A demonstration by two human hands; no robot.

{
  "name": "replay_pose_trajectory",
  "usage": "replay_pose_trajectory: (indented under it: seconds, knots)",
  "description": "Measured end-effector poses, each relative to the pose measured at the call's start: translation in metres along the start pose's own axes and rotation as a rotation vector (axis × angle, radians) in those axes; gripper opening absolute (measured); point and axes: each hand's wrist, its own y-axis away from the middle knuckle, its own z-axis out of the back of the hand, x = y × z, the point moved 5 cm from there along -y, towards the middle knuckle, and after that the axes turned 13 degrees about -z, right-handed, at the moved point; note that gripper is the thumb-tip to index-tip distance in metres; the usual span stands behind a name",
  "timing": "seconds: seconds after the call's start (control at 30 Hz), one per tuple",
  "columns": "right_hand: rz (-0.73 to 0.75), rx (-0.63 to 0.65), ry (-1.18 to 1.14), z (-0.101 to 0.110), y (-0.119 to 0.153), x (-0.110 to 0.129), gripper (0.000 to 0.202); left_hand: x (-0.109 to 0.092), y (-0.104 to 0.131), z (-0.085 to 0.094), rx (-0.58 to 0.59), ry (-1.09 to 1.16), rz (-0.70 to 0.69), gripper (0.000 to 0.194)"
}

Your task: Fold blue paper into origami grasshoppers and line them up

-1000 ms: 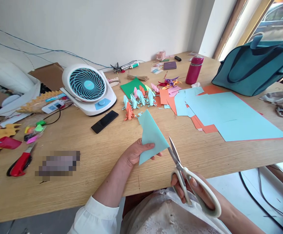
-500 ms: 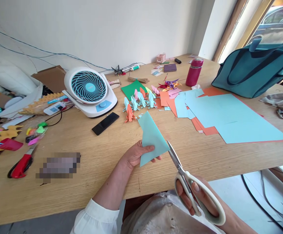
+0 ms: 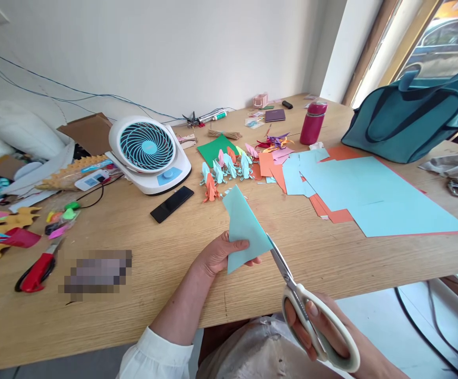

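My left hand (image 3: 224, 252) pinches a folded piece of light blue paper (image 3: 245, 223) above the front of the table, thumb on top and fingertips showing under its lower edge. The paper has a slanted right edge and a curved cut on its left side. My right hand (image 3: 311, 321) has its fingers through the loops of white-handled scissors (image 3: 289, 284). Their blades are almost closed, with the tips at the paper's right corner. Beyond the paper stand several small folded paper figures (image 3: 229, 166), light blue, orange and pink.
Large light blue sheets (image 3: 382, 200) over orange ones lie at right, near a teal bag (image 3: 402, 116) and a red flask (image 3: 313, 122). A fan (image 3: 148, 150), a black phone (image 3: 172, 204) and a red-handled cutting tool (image 3: 37, 271) are at left.
The scissor blades have closed slightly and their tips have shifted a little left at the paper's corner. My left hand keeps its hold; the whole view has tilted slightly.
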Motion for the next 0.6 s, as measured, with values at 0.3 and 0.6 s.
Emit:
replay_pose_trajectory:
  seconds: [0.3, 0.6]
  knots:
    - [-0.036, 0.01, -0.046, -0.007, -0.011, 0.011, 0.057, 0.006, 0.001, -0.003, 0.03, -0.017, 0.047, 0.045]
    - [-0.01, -0.014, -0.001, -0.006, -0.01, 0.012, 0.057, 0.003, 0.001, -0.007, 0.035, -0.003, 0.023, 0.051]
